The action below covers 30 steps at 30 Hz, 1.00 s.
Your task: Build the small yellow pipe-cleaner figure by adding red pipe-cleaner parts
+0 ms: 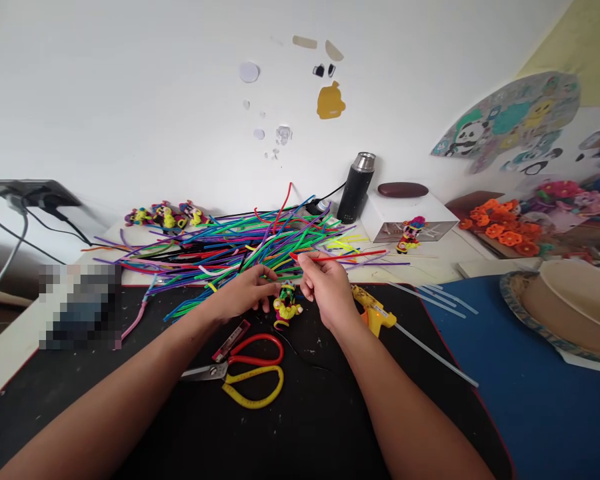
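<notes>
With clock directions taken from the small doll (286,311), it stands near the far edge of the black mat (300,430), between the hands. The left hand (241,293), at nine, curls its fingers by the doll's head (whether they grip it, I cannot tell). The right hand (326,287), at two, pinches a red stem (363,255). Toward eleven, a pile of coloured stems (225,248) overlaps that edge; scissors (217,371) lie at seven, a glue gun (379,316) at three. The mat stretches widest toward six.
</notes>
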Tool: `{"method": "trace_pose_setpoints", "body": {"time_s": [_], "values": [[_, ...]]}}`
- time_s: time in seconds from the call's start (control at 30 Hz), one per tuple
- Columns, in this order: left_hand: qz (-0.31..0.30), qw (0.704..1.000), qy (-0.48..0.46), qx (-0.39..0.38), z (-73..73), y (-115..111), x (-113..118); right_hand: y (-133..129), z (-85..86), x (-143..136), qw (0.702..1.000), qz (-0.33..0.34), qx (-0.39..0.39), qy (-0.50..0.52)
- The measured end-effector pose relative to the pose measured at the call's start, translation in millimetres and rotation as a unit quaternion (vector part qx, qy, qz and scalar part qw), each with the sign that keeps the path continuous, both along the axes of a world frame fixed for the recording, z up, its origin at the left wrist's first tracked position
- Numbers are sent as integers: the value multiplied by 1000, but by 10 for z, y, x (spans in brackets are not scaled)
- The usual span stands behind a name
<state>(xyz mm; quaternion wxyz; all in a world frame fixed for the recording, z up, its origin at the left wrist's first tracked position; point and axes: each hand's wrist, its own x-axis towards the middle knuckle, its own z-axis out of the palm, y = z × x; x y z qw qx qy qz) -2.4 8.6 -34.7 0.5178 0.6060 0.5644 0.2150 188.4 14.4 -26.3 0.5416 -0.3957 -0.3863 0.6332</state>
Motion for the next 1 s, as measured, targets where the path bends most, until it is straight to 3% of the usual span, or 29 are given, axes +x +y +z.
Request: {"method": "trace_pose_setpoints", "body": {"time_s": [0.2, 0.47, 0.7, 1.0], "values": [[16, 999, -27, -39, 32, 74, 20, -18, 37, 2, 1000, -2, 5, -8], [-64, 997, 7, -32, 64, 111, 52, -24, 35, -6, 1000, 6, 4, -7], [-84, 994, 64, -10, 10, 138, 101, -29, 44, -12, 1000, 8, 5, -9], [-50, 997, -43, -45, 42, 56, 103, -34, 51, -6, 1000, 13, 4, -4]]}}
